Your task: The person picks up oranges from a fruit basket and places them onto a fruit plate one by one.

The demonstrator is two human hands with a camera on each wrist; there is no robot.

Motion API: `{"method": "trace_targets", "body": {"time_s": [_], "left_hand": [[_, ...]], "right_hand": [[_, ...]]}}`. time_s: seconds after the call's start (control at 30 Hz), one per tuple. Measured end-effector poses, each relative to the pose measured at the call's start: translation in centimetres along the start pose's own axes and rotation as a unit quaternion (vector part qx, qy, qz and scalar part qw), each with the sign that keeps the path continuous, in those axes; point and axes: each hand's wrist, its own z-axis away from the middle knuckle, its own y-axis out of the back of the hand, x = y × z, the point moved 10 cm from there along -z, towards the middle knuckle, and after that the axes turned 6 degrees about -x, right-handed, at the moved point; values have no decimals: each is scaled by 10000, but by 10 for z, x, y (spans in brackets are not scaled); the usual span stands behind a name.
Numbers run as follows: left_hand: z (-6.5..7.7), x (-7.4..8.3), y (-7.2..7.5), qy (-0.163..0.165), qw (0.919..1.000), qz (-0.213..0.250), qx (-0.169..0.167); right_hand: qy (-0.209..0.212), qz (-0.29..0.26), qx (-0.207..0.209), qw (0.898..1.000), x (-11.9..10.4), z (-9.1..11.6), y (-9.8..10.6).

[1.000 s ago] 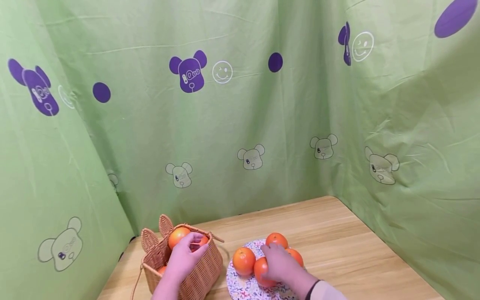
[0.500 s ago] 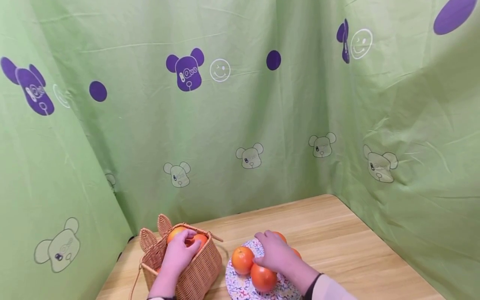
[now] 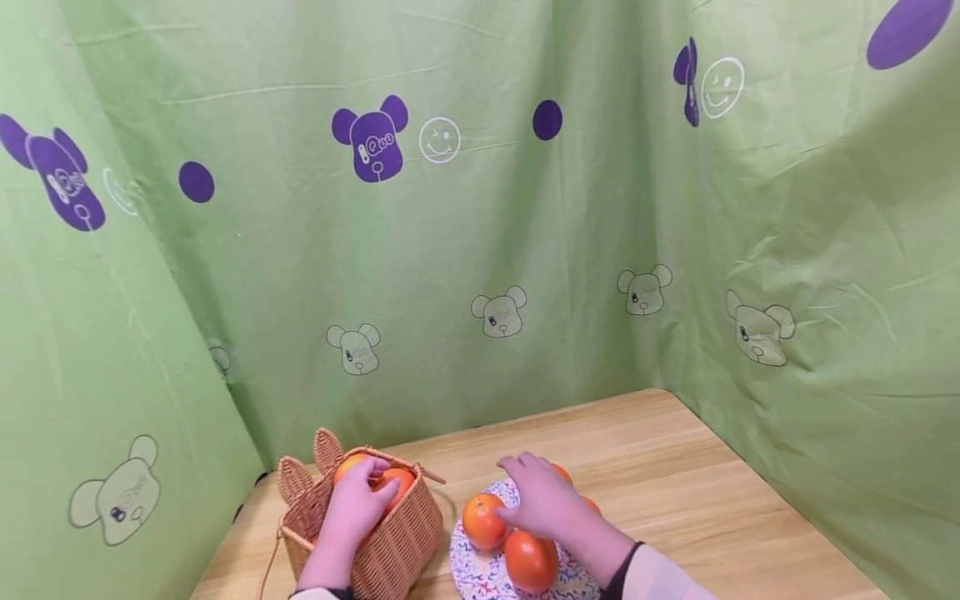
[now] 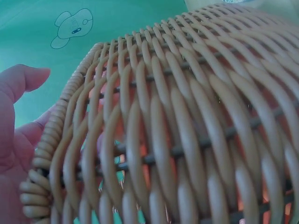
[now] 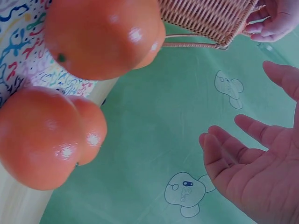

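Note:
My left hand is over a wicker basket with two upright ears, at the left of the head view. Its fingers and thumb are loosely bent and spread beside an orange; another orange lies behind it. The left wrist view shows the hand past the woven rim; whether it touches the fruit is hidden. My right hand hovers over oranges on a round squiggle-patterned plate or mat. In the right wrist view its fingers are spread, apart from the fruit.
On the patterned round lie a front orange, a left orange and others partly behind my right hand. A thin wicker handle hangs from the basket. Green printed cloth stands around the wooden table.
My right hand has lifted off the front orange and shifted up and left, fingers spreading. That orange has shifted slightly. My left hand stays at the basket, thumb a little wider.

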Motion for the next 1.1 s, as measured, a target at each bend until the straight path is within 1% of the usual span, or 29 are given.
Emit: {"method": "trace_targets", "body": {"time_s": [0.1, 0.17, 0.3, 0.37, 0.57, 0.73, 0.8, 0.93, 1.03, 1.1], "left_hand": [[0, 0, 0, -43, 9997, -226, 8], [-1, -3, -3, -6, 9992, -410, -13], [-2, -11, -9, 216, 9973, -699, -116], [-2, -15, -11, 328, 9965, -746, -186], [-2, -23, -17, 665, 9948, -630, -436], [-3, -27, -20, 770, 9950, -338, -545], [-4, -31, -21, 881, 9944, -173, -565], [-2, -42, -21, 1222, 9911, 44, -518], [-2, -46, -20, 1369, 9896, 34, -445], [-2, -46, -19, 1386, 9895, -42, -417]], "right_hand": [[26, -63, -6, 10000, -5, 1, 3], [33, -76, -33, 10000, -8, 2, 3], [48, -97, -89, 9999, -13, 2, 5], [61, -101, -94, 9999, -14, 3, 6], [55, -156, -99, 9998, -17, 4, 7], [-9, -265, -173, 9995, -15, 4, 6], [-16, -307, -197, 9993, -15, 5, 6], [-34, -426, -192, 9989, -14, 6, 6], [-57, -525, -168, 9985, -11, 7, 6], [-71, -553, -150, 9983, -9, 8, 6]]}}
